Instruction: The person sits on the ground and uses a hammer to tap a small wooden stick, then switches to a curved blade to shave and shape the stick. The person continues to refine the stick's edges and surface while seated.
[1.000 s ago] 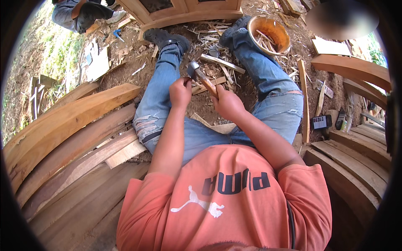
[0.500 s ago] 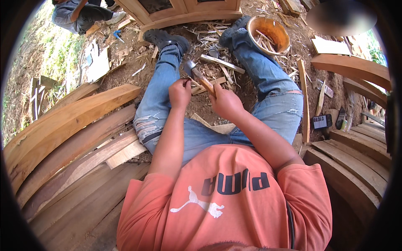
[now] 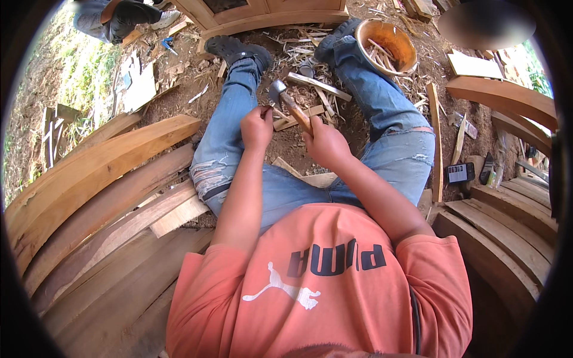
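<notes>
My right hand (image 3: 327, 145) is wrapped round the wooden handle of a hammer (image 3: 295, 112). Its metal head points up and to the left, just above my left hand (image 3: 257, 127). The fingers of that left hand are pinched together, and whatever they hold is too small to make out. Below the hammer, short wooden strips (image 3: 316, 111) lie on the dirt between my legs. A longer pale strip (image 3: 319, 87) rests farther out, near my feet.
A bucket (image 3: 412, 56) holding wood scraps stands by my right foot. Curved boards (image 3: 113, 146) are stacked at my left, more planks (image 3: 507, 224) at my right. A phone (image 3: 458, 173) lies at right. A wooden panelled piece (image 3: 274, 21) stands ahead; another person (image 3: 128, 21) is far left.
The hammer head has risen slightly and shifted a little right, away from my left hand. My left hand stays nearly in place. The person at far left has changed posture.
</notes>
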`<state>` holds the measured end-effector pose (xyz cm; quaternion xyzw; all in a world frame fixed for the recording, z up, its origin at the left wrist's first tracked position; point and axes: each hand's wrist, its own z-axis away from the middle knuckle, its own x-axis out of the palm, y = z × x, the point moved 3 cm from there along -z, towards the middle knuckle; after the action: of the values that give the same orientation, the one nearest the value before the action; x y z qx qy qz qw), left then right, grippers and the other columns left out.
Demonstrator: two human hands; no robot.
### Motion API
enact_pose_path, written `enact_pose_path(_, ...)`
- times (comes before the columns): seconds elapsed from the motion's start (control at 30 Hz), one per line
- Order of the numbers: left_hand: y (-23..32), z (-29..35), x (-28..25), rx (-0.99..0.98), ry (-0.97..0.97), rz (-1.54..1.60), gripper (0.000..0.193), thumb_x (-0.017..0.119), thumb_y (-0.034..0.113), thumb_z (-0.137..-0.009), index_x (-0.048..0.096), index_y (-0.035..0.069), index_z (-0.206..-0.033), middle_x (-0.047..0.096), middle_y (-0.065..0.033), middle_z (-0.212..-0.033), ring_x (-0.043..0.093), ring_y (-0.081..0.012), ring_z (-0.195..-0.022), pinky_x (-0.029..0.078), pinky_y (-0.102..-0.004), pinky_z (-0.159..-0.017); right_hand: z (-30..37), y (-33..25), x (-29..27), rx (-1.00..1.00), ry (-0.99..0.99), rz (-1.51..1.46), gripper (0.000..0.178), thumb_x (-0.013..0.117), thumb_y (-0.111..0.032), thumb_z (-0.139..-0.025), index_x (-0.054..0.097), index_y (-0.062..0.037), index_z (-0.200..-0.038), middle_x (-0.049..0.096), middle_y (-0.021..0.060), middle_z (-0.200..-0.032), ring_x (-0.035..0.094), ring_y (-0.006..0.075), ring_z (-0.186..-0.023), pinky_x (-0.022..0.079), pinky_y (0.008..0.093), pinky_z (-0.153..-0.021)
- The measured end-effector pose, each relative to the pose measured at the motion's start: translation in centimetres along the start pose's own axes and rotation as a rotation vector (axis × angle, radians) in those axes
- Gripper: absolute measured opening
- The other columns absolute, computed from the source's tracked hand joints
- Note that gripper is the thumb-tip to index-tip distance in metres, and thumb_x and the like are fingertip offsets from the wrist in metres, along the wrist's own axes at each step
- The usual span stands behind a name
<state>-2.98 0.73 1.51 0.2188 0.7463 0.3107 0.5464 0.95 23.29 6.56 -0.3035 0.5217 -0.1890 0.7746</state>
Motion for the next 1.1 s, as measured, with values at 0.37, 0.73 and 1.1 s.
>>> enact_pose_path(0.37, -0.4, 0.5, -0.3, 0.015, -0.010, -0.023, 0.013, 0.077, 0.014, -0.096, 0.081, 0.002, -0.098, 0.079, -0.0207, -0.090, 0.078, -0.0382, -0.082, 0.060, -0.0443, -0.072, 0.3, 0.1, 0.8, 0.034, -0.027, -0.049, 0.028, 0.065, -0.025, -0.104, 0.055, -0.0022, -0.117, 0.073, 0.0285, -0.091, 0.071, 0.0511, -0.089, 0.054, 0.0620, -0.079)
enact_pose_path(0.73, 0.3, 0.4, -0.3, 0.010, -0.009, -0.016, 0.014, 0.078, 0.015, -0.096, 0.080, 0.001, -0.097, 0.079, -0.0199, -0.088, 0.078, -0.0367, -0.080, 0.060, -0.0433, -0.071, 0.3, -0.4, -0.2, 0.026, -0.011, -0.054, 0.028, 0.064, -0.022, -0.104, 0.054, -0.0007, -0.119, 0.074, 0.0287, -0.093, 0.072, 0.0494, -0.091, 0.055, 0.0599, -0.081)
enact_pose_path(1.1, -0.2, 0.6, -0.2, 0.021, 0.006, -0.018, 0.014, 0.079, 0.014, -0.096, 0.079, 0.000, -0.095, 0.079, -0.0200, -0.088, 0.079, -0.0348, -0.079, 0.060, -0.0436, -0.071, -0.7, -1.1, -0.1, -0.030, 0.040, -0.065, 0.028, 0.066, -0.025, -0.105, 0.055, -0.0009, -0.113, 0.073, 0.0298, -0.091, 0.071, 0.0522, -0.088, 0.054, 0.0613, -0.077)
